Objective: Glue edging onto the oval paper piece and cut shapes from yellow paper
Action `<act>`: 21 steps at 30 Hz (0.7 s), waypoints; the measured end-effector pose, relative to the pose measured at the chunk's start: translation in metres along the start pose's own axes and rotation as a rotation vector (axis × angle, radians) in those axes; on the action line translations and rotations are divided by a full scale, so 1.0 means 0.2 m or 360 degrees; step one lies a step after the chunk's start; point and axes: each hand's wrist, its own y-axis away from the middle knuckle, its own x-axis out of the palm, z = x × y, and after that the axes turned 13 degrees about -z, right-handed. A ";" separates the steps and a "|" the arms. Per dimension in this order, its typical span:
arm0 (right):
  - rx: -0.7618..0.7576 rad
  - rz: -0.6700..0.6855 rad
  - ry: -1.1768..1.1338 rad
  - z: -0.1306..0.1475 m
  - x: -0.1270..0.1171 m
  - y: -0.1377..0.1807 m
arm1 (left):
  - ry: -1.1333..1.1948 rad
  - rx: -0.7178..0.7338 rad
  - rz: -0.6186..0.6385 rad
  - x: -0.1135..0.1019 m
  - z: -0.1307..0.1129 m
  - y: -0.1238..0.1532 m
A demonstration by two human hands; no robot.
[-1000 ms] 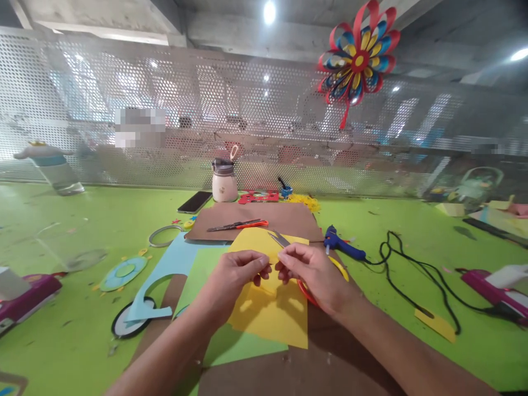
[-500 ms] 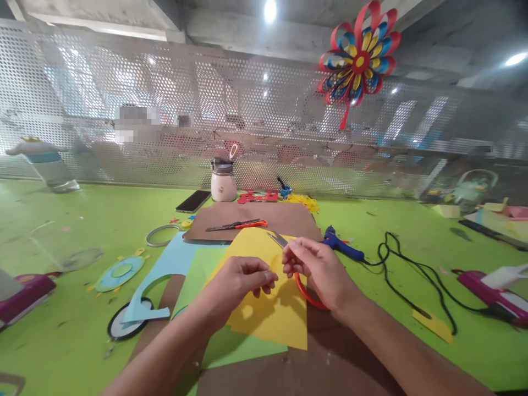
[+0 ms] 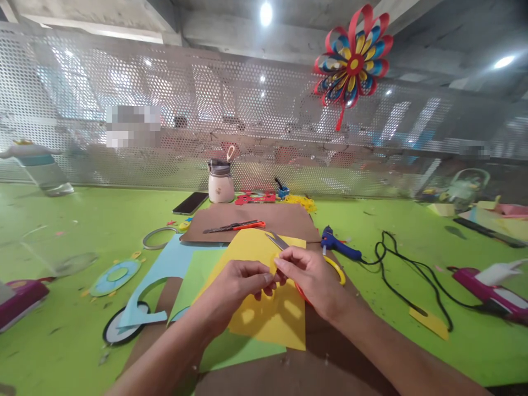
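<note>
Perforated metal screening backs a green worktop (image 3: pixel 61 330) littered with paper scraps. Left hand (image 3: pixel 237 286) and right hand (image 3: pixel 315 280) meet fingertip to fingertip above a yellow sheet (image 3: pixel 268 324), and each grip is pinched on a small yellow piece (image 3: pixel 273 263). The right hand also carries scissors (image 3: pixel 277 240), whose blades poke out past its fingers. A blue glue gun (image 3: pixel 340 247) lies near, on the right.

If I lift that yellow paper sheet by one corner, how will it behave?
The yellow paper sheet looks thin and wide, so it would probably droop and feel light. Resting on the green sheet, it would likely slide when pushed.
</note>
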 end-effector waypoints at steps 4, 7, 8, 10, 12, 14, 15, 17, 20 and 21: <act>-0.0029 -0.0020 0.0090 -0.01 0.00 0.00 | 0.0048 -0.0048 -0.0063 0.00 0.00 0.00; -0.0026 -0.0016 0.0112 -0.01 0.00 0.01 | 0.0001 -0.0035 -0.0120 0.01 0.00 -0.01; -0.0024 -0.0007 0.0110 -0.01 0.00 0.01 | -0.0010 -0.0031 -0.0134 0.01 0.00 -0.01; -0.0017 0.0000 0.0088 -0.01 0.00 0.01 | -0.0013 -0.0024 -0.0163 0.01 0.01 -0.01; -0.0001 -0.0012 0.0031 0.00 0.00 0.00 | -0.0019 -0.0025 -0.0167 0.01 0.02 -0.01; 0.0024 -0.0055 -0.0071 0.00 0.00 -0.01 | -0.0026 -0.0033 -0.0174 0.01 0.02 -0.01; 0.0044 -0.0085 -0.0131 -0.01 0.00 -0.01 | -0.0029 -0.0040 -0.0169 0.01 0.02 -0.01; 0.0085 -0.0128 -0.0223 -0.01 0.01 -0.01 | -0.0029 -0.0053 -0.0149 0.01 0.02 -0.01; 0.0073 -0.0054 -0.0201 -0.01 0.01 0.00 | -0.0020 -0.0051 -0.0109 0.01 0.01 -0.01; 0.0052 -0.0017 -0.0158 -0.01 0.00 0.00 | -0.0027 -0.0044 -0.0104 0.01 0.01 -0.01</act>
